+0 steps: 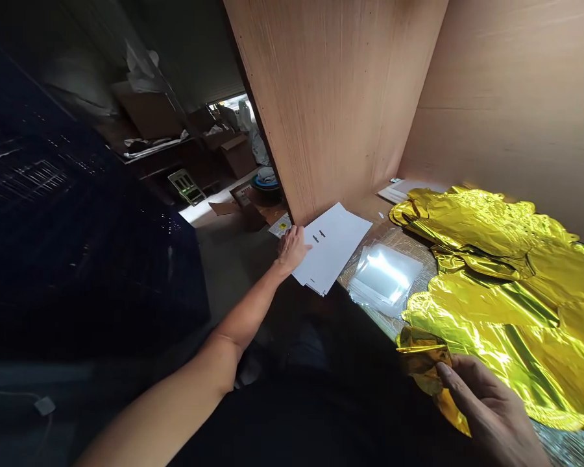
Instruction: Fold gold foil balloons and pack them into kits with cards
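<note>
- White sheets (pixel 343 240) overhang table (pixel 376 209) front edge; wooden panel (pixel 340 97) walls the back, floor opens left.
- Left hand (pixel 292 250) on sheets' left edge; can't tell if gripping.
- Right hand (pixel 486 399) pinches gold foil piece (pixel 425 355) at fingertips, near foil pile (pixel 496 292).

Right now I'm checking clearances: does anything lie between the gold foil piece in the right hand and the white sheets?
Yes: clear plastic sheets lie flat between the gold foil piece in the right hand and the white sheets. Nothing visible stands upright in that gap.
</note>
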A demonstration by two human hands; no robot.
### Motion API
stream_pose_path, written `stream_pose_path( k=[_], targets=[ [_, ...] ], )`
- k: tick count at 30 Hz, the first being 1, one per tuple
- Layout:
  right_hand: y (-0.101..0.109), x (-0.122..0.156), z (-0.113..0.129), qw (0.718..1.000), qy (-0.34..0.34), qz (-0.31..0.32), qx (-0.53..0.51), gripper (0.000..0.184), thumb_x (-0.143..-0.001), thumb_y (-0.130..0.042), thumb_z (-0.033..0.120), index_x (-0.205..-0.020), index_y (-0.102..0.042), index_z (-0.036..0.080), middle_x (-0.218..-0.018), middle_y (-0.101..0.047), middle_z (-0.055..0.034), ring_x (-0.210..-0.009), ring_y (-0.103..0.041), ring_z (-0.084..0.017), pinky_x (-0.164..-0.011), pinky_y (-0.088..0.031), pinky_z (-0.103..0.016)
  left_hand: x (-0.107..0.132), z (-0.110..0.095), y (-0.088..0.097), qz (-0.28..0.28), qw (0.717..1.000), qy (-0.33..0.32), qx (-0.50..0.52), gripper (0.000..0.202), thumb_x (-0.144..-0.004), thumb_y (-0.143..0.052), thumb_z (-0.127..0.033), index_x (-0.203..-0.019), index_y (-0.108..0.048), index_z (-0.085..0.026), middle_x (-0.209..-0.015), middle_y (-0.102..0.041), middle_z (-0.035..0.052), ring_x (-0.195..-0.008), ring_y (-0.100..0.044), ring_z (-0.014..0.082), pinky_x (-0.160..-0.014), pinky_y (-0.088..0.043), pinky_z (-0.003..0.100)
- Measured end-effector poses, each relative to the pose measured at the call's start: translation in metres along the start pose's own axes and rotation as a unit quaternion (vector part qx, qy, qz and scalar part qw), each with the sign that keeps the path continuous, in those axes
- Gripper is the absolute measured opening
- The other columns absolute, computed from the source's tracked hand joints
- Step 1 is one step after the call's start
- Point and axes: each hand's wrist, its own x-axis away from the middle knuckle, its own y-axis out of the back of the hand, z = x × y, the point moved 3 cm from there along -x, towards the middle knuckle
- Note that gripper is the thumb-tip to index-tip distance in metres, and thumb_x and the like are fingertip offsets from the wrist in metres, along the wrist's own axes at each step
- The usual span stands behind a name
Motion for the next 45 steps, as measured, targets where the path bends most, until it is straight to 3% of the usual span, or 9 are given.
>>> stream_pose_path(
  k=[4, 11, 16, 19, 22, 25, 32, 36, 45],
  targets=[
    [-0.012, 0.005, -0.002, 0.998, -0.039, 0.044, -0.030, 0.038, -0.076, -0.085, 0.059, -0.095, -0.080, 0.027, -0.087, -0.080, -0.0089, -0.071, -0.075, -0.032, -0.058, -0.063, -0.037, -0.005, 0.009, -0.002, 0.017, 0.999, 0.012, 0.030, 0.014, -0.101, -0.061, -0.018, -0.115, -0.064, -0.017, -0.115, -0.072, 0.0136, -0.114, -0.066, 0.0266, -0.099, -0.046, 0.037],
    [-0.016, 0.001, -0.019, 0.994, -0.048, 0.075, -0.069, 0.037, -0.072, -0.089, 0.057, -0.092, -0.077, 0.027, -0.084, -0.080, -0.0078, -0.070, -0.076, -0.033, -0.055, -0.062, -0.039, 0.006, 0.007, 0.004, -0.017, 0.998, 0.009, 0.053, 0.004, -0.102, -0.059, -0.019, -0.102, -0.063, -0.018, -0.119, -0.071, 0.0152, -0.120, -0.062, 0.0283, -0.105, -0.044, 0.039],
    [-0.027, 0.015, -0.011, 0.984, -0.052, 0.081, -0.153, 0.034, -0.084, -0.081, 0.056, -0.099, -0.072, 0.026, -0.086, -0.079, -0.0104, -0.069, -0.075, -0.032, -0.055, -0.060, -0.038, 0.030, -0.009, 0.031, -0.037, 0.984, 0.006, 0.175, 0.008, -0.106, -0.050, -0.028, -0.105, -0.055, -0.022, -0.090, -0.067, 0.0052, -0.088, -0.065, 0.0212, -0.083, -0.048, 0.033],
    [-0.047, 0.017, 0.005, 0.975, -0.024, 0.065, -0.210, 0.033, -0.087, -0.080, 0.054, -0.101, -0.073, 0.025, -0.087, -0.077, -0.0110, -0.066, -0.072, -0.028, -0.056, -0.058, -0.037, 0.068, -0.058, 0.026, 0.033, 0.912, -0.028, 0.408, 0.020, -0.105, -0.053, -0.043, -0.109, -0.052, -0.024, -0.083, -0.063, -0.0004, -0.073, -0.059, 0.0157, -0.075, -0.047, 0.029],
    [-0.062, 0.005, 0.017, 0.986, 0.041, -0.034, -0.160, 0.034, -0.085, -0.083, 0.055, -0.089, -0.071, 0.023, -0.079, -0.072, -0.0068, -0.064, -0.065, -0.022, -0.058, -0.054, -0.033, 0.119, -0.126, 0.004, 0.175, 0.757, -0.041, 0.628, 0.040, -0.102, -0.055, -0.059, -0.123, -0.052, -0.025, -0.095, -0.070, 0.0020, -0.079, -0.065, 0.0162, -0.078, -0.052, 0.030],
    [-0.061, -0.002, 0.014, 0.978, 0.096, -0.182, -0.038, 0.036, -0.089, -0.079, 0.057, -0.083, -0.070, 0.022, -0.074, -0.069, -0.0046, -0.066, -0.060, -0.020, -0.063, -0.051, -0.033, 0.158, -0.176, -0.013, 0.200, 0.654, -0.030, 0.729, 0.047, -0.099, -0.059, -0.062, -0.126, -0.053, -0.024, -0.114, -0.073, 0.0068, -0.097, -0.071, 0.0206, -0.091, -0.056, 0.035],
    [-0.010, 0.008, -0.004, 0.962, 0.090, -0.256, -0.002, 0.046, -0.081, -0.085, 0.061, -0.099, -0.065, 0.025, -0.087, -0.071, -0.0043, -0.075, -0.063, -0.021, -0.069, -0.053, -0.033, 0.172, -0.213, -0.024, 0.311, 0.631, -0.061, 0.708, 0.047, -0.092, -0.077, -0.048, -0.125, -0.060, -0.019, -0.120, -0.075, 0.0099, -0.106, -0.073, 0.0223, -0.099, -0.058, 0.037],
    [0.012, 0.003, -0.005, 0.982, 0.042, -0.093, -0.158, 0.052, -0.086, -0.081, 0.058, -0.126, -0.066, 0.029, -0.105, -0.077, -0.0054, -0.085, -0.070, -0.024, -0.073, -0.057, -0.035, 0.176, -0.223, -0.026, 0.426, 0.583, -0.062, 0.689, 0.053, -0.085, -0.084, -0.045, -0.127, -0.066, -0.017, -0.121, -0.076, 0.0117, -0.108, -0.074, 0.0249, -0.097, -0.059, 0.037],
    [0.012, 0.023, -0.013, 0.982, 0.157, -0.102, -0.027, 0.021, -0.087, -0.086, 0.039, -0.103, -0.086, 0.026, -0.084, -0.059, -0.0021, -0.071, -0.059, -0.017, -0.060, -0.051, -0.030, 0.181, -0.235, -0.033, 0.499, 0.513, 0.044, 0.697, 0.057, -0.086, -0.075, -0.068, -0.100, -0.073, -0.014, -0.090, -0.077, 0.0099, -0.076, -0.071, 0.0199, -0.072, -0.058, 0.031]
  ],
)
